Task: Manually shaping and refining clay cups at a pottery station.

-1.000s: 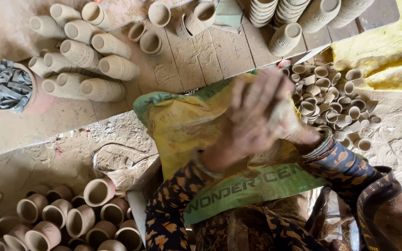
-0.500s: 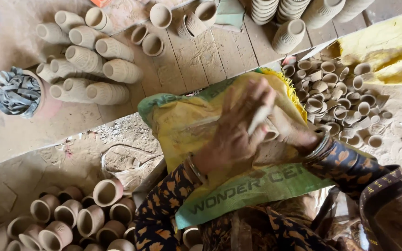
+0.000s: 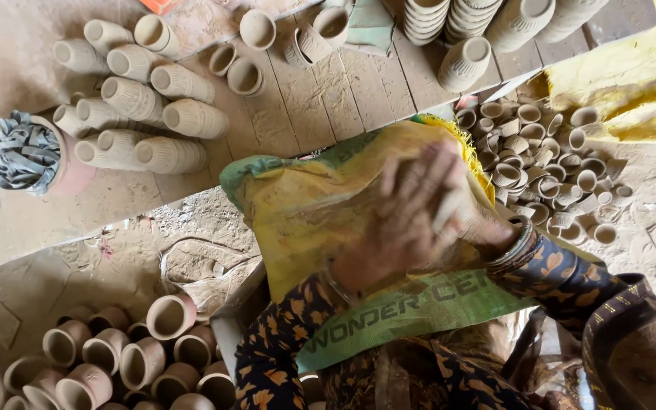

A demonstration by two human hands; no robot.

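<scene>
Left hand (image 3: 400, 220) blurred over right hand (image 3: 480, 220), pale lump between barely visible, fingers' grip unclear, above yellow sack (image 3: 305, 220)

A pottery workshop: unfired clay cups (image 3: 146, 106) crowd my plank counter (image 3: 328, 99), and small clay pots (image 3: 540, 167) heap the dusty floor (image 3: 55, 281).

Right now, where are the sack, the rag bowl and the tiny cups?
sack (image 3: 305, 212), head view, yellow front.
rag bowl (image 3: 70, 171), head view, pink side.
tiny cups (image 3: 548, 163), head view, middle of heap.

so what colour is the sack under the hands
Yellow with a green printed band, the sack spread under both hands; the head view shows it.
</scene>
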